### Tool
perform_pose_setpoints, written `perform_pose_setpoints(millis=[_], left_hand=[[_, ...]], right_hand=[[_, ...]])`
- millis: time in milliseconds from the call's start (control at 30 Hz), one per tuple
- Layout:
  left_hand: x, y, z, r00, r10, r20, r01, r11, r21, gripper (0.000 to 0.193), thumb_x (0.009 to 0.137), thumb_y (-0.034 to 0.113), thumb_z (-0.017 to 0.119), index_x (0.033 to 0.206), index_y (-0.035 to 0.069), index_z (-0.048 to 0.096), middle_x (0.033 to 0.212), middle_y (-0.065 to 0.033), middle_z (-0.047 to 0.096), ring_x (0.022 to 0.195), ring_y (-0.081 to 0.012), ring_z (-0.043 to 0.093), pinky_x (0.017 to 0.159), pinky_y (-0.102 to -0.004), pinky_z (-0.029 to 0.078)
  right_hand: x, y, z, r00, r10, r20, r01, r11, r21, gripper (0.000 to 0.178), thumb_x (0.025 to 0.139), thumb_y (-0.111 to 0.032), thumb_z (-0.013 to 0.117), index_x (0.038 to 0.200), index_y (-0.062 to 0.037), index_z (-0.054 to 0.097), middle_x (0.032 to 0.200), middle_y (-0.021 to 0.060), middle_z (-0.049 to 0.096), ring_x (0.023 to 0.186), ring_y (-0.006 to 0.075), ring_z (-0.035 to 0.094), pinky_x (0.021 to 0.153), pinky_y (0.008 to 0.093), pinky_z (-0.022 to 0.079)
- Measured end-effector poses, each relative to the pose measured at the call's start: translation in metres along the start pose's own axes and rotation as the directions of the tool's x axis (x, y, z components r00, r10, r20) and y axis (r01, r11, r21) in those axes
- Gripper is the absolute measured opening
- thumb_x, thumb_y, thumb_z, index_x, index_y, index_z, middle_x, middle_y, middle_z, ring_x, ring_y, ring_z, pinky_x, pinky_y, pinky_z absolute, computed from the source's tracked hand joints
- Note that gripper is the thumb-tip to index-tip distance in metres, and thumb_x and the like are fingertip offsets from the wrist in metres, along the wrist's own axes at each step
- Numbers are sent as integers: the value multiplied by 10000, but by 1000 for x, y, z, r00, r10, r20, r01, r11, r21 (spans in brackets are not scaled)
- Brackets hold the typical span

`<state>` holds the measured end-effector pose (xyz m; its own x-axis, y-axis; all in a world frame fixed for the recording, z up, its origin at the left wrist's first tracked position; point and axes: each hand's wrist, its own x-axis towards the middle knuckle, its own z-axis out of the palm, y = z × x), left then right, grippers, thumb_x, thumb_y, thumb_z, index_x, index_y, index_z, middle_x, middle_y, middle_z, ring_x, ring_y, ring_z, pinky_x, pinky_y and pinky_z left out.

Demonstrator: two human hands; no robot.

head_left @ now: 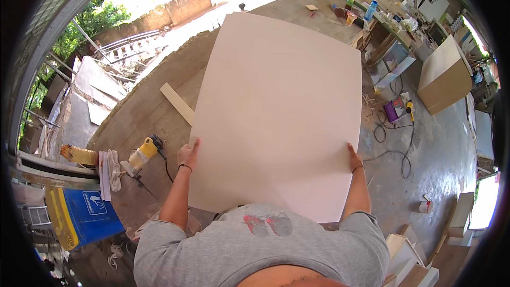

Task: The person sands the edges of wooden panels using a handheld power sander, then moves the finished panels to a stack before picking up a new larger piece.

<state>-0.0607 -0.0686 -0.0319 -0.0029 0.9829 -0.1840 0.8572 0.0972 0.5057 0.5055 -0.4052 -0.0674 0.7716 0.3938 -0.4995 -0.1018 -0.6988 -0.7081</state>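
A large pale rectangular board (279, 111) fills the middle of the view, its near edge against my grey shirt. My left hand (188, 154) grips its left edge, thumb lying on the top face and the other fingers hidden below. On the opposite edge my right hand (354, 158) holds the board the same way, thumb on top. Close to my left forearm, a yellow and white power tool (142, 153) with a black cord lies on the table. A narrow light wood strip (178, 104) pokes out from beside the board's left edge.
At the left stand a blue and yellow bin (87, 215) and some hanging cloths (109, 172). To the right, a cord (406, 154) trails over the floor near a purple box (394, 111). A wooden cabinet (445, 77), a small paint can (425, 206) and a cluttered bench (390, 26) stand farther off.
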Motion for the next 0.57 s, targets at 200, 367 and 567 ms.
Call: perform_pose_setpoints(millis=[200,367,567], left_hand=[[5,7,2,999,-42,-5,42,999,35,943,690,835,449,750,-90,619,801,-283,624,847,-414,613,752,-476,462],[4,5,3,998,-65,-17,65,997,41,935,688,836,449,737,-82,618,794,-289,618,844,-417,611,755,-487,457],[12,26,-8,972,-187,139,175,980,95,952,691,834,452,874,-78,654,884,-300,627,904,-401,611,809,-472,451]], right_hand=[[21,-10,2,994,8,110,-4,999,-35,947,724,-768,525,1116,90,608,1039,171,651,961,217,620,832,313,482],[34,-16,9,996,58,70,-47,988,-146,946,735,-767,513,1131,87,601,1064,176,642,983,219,612,857,314,473],[45,-14,10,959,75,272,-85,996,24,993,750,-801,436,1205,74,555,1085,183,638,1030,252,612,937,344,453]])
